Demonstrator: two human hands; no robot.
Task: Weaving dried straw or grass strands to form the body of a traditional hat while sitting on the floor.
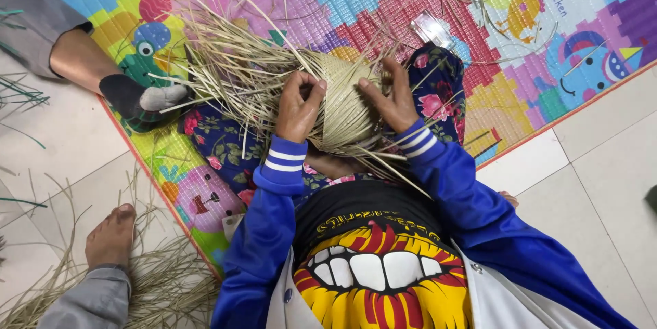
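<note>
A rounded woven piece of pale straw rests on my lap, with many loose strands fanning out to the upper left. My left hand grips the woven piece on its left side, fingers curled onto the weave. My right hand presses on its right side, thumb and fingers pinching strands at the edge. Both arms wear blue sleeves with white-striped cuffs. My legs in dark floral trousers lie under the work.
A bright patterned play mat covers the floor beneath me. Pale floor tiles lie to the right. Another person's socked foot and bare foot are at the left, with loose straw scattered on the tiles.
</note>
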